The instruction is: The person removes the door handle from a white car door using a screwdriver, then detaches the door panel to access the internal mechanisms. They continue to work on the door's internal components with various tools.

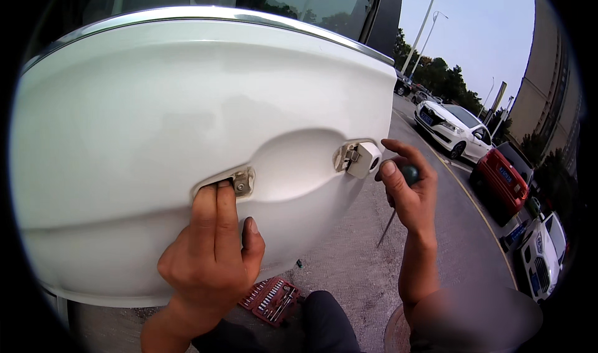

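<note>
The white car door (124,135) fills much of the view, with two handle fittings. My left hand (215,259) has two fingers pressed together inside the left opening (240,186), their tips hidden; the thumb stands apart beside them. At the right fitting, a white end cap (363,162) sits turned out from the panel with metal showing behind it. My right hand (405,197) is beside that cap, gripping a screwdriver (409,175) by its dark green handle, the shaft pointing down.
An open red socket set (274,303) lies on the ground by my legs (327,328). A yellow line runs along the pavement to the right. Parked cars, white (455,132) and red (501,182), line the right side, with lampposts, trees and a tall building (548,73) behind.
</note>
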Available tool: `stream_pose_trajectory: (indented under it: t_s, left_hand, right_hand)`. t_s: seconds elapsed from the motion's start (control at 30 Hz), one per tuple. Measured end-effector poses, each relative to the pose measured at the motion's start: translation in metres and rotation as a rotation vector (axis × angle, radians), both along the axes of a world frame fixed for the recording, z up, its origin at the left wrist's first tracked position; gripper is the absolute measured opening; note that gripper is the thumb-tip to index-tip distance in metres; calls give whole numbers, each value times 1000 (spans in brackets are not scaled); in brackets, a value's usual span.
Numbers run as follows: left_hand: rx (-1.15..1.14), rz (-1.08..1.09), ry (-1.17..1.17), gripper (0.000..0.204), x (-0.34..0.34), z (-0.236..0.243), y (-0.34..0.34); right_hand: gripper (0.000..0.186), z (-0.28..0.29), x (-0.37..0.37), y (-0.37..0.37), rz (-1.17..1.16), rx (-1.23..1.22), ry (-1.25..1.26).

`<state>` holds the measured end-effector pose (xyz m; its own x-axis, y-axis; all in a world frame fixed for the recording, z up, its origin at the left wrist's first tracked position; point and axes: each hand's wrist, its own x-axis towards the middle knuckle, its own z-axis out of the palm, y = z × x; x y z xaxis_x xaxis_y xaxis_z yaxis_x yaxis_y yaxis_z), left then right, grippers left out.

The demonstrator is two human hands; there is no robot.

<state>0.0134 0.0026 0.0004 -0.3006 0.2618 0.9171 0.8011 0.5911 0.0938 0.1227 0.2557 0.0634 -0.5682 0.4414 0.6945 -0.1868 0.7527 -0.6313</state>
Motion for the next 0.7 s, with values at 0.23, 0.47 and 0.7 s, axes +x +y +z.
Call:
stream_pose_trajectory:
  t_s: [0.23,0.47,0.7]
  left_hand:
    - [140,-92,5,50,-2,-12,4]
    - [-174,-191,262,66,21,42,76]
    - [-630,122,179,48,37,89,132]
  right_hand:
    - [48,-38,19,45,3,-321,-158]
    - [61,-97,-19,33,231,-290,-161]
    - [52,-88,-16,23,144,-151,-180]
